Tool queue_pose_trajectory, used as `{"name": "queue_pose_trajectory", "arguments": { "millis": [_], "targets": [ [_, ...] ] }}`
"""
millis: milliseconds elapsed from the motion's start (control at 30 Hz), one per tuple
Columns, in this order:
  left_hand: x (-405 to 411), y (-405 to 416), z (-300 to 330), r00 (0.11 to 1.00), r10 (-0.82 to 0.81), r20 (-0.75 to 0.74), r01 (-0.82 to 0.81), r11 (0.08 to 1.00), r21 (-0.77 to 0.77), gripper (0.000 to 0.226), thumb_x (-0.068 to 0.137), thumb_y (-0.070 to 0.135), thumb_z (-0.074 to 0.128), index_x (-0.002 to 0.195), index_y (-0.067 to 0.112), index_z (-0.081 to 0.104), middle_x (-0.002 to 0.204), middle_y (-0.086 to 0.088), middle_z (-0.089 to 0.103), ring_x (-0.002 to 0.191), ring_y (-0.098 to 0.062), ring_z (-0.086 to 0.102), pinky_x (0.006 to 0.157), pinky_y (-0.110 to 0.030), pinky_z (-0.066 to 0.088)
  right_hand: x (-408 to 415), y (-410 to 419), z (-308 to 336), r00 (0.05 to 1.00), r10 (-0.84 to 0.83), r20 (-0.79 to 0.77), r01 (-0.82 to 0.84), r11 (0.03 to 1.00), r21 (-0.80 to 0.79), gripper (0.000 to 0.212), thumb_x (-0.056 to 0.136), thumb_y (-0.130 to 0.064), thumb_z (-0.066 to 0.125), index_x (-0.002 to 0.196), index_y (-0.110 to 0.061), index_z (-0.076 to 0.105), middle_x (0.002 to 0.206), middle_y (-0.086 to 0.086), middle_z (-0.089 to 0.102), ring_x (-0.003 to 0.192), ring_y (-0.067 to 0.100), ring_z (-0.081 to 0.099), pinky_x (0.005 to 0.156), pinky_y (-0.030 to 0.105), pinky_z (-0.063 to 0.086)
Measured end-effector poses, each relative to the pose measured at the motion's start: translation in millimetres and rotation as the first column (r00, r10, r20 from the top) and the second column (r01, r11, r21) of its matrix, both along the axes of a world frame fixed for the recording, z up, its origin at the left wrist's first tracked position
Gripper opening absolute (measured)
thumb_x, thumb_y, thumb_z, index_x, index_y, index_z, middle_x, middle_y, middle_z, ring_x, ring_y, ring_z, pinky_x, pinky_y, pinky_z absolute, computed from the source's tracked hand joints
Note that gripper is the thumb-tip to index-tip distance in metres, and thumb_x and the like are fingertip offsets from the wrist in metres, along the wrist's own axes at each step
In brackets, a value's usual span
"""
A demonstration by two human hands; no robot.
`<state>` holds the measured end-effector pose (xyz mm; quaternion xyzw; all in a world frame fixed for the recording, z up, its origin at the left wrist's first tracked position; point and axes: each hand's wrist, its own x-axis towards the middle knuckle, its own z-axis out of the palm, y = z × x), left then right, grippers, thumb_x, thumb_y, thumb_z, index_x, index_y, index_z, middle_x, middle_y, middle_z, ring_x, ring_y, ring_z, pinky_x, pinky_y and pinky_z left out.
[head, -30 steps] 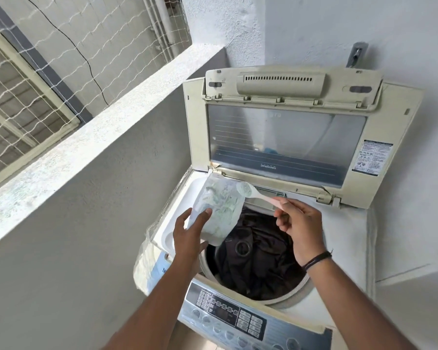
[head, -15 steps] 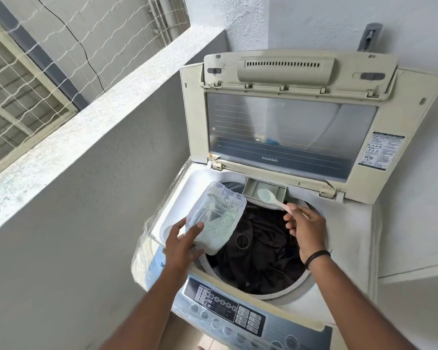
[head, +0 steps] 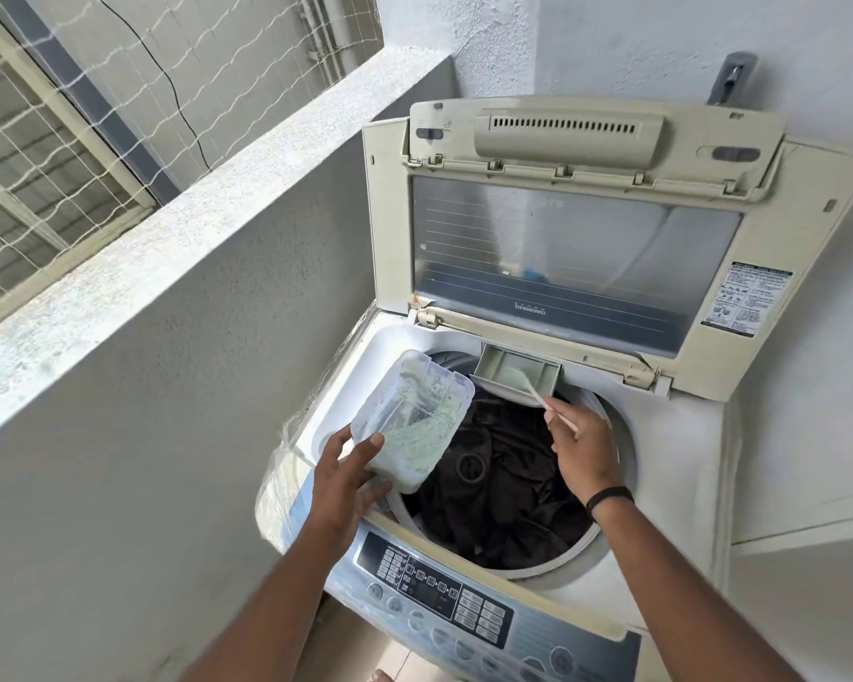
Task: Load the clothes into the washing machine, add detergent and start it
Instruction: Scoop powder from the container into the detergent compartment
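A top-loading washing machine (head: 685,460) stands with its lid (head: 572,248) raised against the wall. Dark clothes (head: 503,489) fill the drum. My left hand (head: 346,479) grips a clear plastic detergent container (head: 410,420), tilted over the drum's left rim, with pale green powder inside. My right hand (head: 582,445) pinches the handle of a small plastic spoon (head: 528,386). The spoon's bowl rests inside the open detergent drawer (head: 513,371) at the drum's back edge.
The control panel (head: 439,588) with several buttons runs along the machine's front. A concrete parapet wall (head: 178,248) rises close on the left, with netting above it. A white wall and a tap (head: 730,76) stand behind the lid.
My right hand moved the spoon from the container's mouth back into the detergent drawer. The container dropped lower and tilted further over the drum's left rim.
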<state>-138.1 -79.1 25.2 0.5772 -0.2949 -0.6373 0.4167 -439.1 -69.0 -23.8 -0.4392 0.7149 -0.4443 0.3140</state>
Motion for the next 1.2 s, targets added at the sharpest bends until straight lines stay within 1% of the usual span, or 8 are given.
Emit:
{"name": "queue_pose_trajectory", "arguments": {
  "millis": [167,300,433,633,800,900,1000,1200],
  "targets": [
    [0.2,0.1,0.0,1.000,-0.016,0.012,0.016,1.000,0.003,0.069,0.063,0.037,0.088,0.123,0.015,0.060,0.113,-0.008,0.073,0.102,-0.034,0.070,0.093,-0.055,0.055,2.5,1.5,6.0,0.963,0.059,-0.264,-0.060,0.998,0.003,0.038,0.099,-0.012,0.057,0.132,-0.029,0.061,0.083,0.007,0.050,0.070,0.021,0.052,0.059,0.012,0.035],
    [0.6,0.1,-0.7,0.999,-0.034,0.009,0.034,0.999,-0.004,0.074,0.063,0.037,0.088,0.127,0.016,0.058,0.115,-0.009,0.073,0.102,-0.032,0.070,0.091,-0.051,0.056,4.2,3.1,11.3,0.963,0.007,-0.268,-0.018,0.999,-0.037,0.036,0.099,-0.007,0.056,0.133,-0.018,0.062,0.077,-0.006,0.038,0.065,0.008,0.044,0.062,0.007,0.039],
    [-0.6,0.5,0.1,0.999,-0.052,0.001,0.052,0.999,-0.013,0.074,0.061,0.037,0.088,0.125,0.017,0.058,0.104,-0.005,0.075,0.097,-0.031,0.070,0.092,-0.052,0.054,3.3,2.7,13.4,0.943,0.063,-0.328,-0.068,0.998,-0.005,0.042,0.100,-0.010,0.054,0.137,-0.028,0.058,0.077,-0.006,0.035,0.064,0.006,0.041,0.064,0.005,0.040],
    [0.4,0.8,0.6,0.999,-0.050,-0.016,0.050,0.999,-0.012,0.073,0.062,0.037,0.088,0.126,0.018,0.058,0.106,-0.007,0.074,0.098,-0.032,0.069,0.092,-0.051,0.053,16.3,12.0,41.8,0.996,-0.078,0.033,0.083,0.982,-0.172,0.027,0.099,-0.011,0.057,0.123,-0.014,0.069,0.092,0.003,0.062,0.082,0.019,0.061,0.069,0.010,0.045],
    [-0.9,1.5,1.2,1.000,-0.030,0.001,0.030,0.999,-0.011,0.078,0.061,0.035,0.090,0.131,0.019,0.058,0.106,-0.012,0.068,0.096,-0.032,0.068,0.088,-0.051,0.056,42.0,33.9,82.9,0.970,0.049,0.240,0.016,0.964,-0.264,0.021,0.095,-0.006,0.062,0.112,-0.012,0.074,0.097,-0.004,0.071,0.086,0.001,0.066,0.074,0.013,0.050],
    [0.1,6.8,7.8,0.997,-0.047,0.057,0.050,0.997,-0.052,0.073,0.057,0.036,0.091,0.124,0.030,0.064,0.122,-0.016,0.064,0.106,-0.031,0.070,0.089,-0.049,0.058,51.5,44.8,94.1,0.970,0.222,0.098,-0.184,0.935,-0.305,0.022,0.093,-0.004,0.065,0.112,-0.012,0.074,0.099,-0.006,0.072,0.093,0.004,0.068,0.078,0.012,0.051],
    [4.9,15.0,22.6,0.984,-0.088,0.152,0.108,0.985,-0.133,0.072,0.054,0.038,0.091,0.122,0.037,0.066,0.128,-0.012,0.056,0.103,-0.027,0.071,0.091,-0.048,0.058,57.6,42.4,87.6,0.913,0.352,-0.206,-0.390,0.902,-0.188,0.025,0.096,-0.015,0.062,0.120,-0.018,0.071,0.089,-0.010,0.061,0.075,0.007,0.062,0.064,0.017,0.049],
    [3.3,23.7,47.1,0.940,-0.104,0.326,0.203,0.937,-0.285,0.076,0.051,0.035,0.093,0.122,0.035,0.066,0.129,0.011,0.061,0.110,-0.011,0.063,0.075,-0.013,0.053,84.8,28.4,84.2,0.608,0.441,-0.660,-0.505,0.856,0.107,0.042,0.096,-0.017,0.057,0.137,-0.023,0.057,0.098,-0.001,0.047,0.069,0.016,0.053,0.050,0.027,0.047]
  ]
}}
